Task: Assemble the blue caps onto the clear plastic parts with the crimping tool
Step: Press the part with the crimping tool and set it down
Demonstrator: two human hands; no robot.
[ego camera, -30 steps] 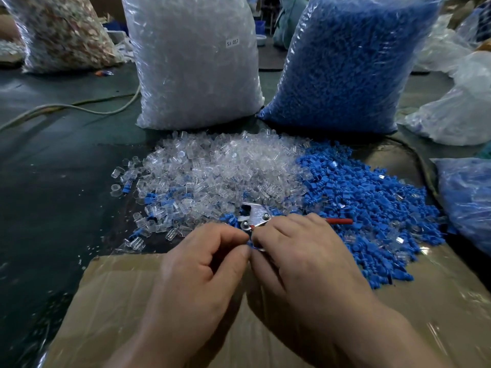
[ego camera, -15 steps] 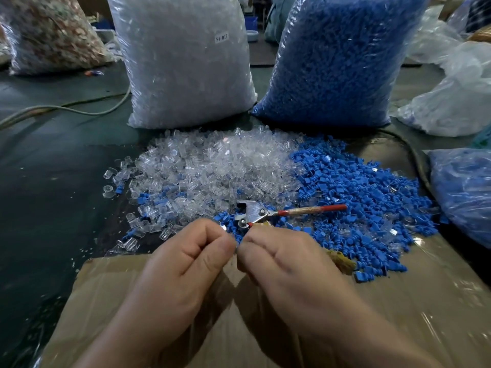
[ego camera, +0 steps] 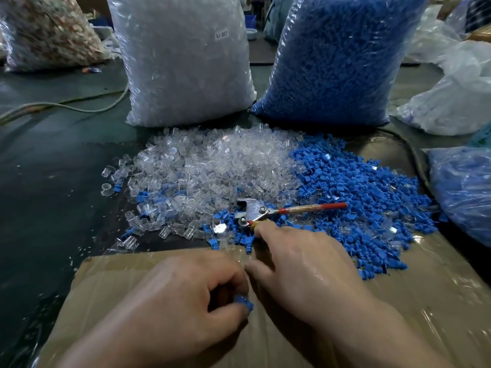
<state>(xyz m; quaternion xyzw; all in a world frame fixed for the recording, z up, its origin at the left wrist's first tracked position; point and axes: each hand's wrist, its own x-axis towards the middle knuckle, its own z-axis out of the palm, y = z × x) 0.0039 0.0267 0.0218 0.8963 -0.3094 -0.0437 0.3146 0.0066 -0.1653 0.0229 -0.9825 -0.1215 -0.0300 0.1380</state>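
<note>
The left hand (ego camera: 186, 296), nearer than the red-handled metal crimping tool (ego camera: 255, 211), pinches one small blue plastic cap (ego camera: 243, 305). The right hand (ego camera: 300, 261) touches the tool, grip unclear. With loose clear plastic parts (ego camera: 212, 160) heaped behind the tool, most work likely remains.

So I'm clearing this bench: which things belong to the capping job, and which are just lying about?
Job: loose blue caps, clear parts, crimping tool, blue piece in the left hand, right hand at the tool, clear-parts sack, blue-caps sack.
Lying about: patterned sack, cable, crumpled plastic bags.
</note>
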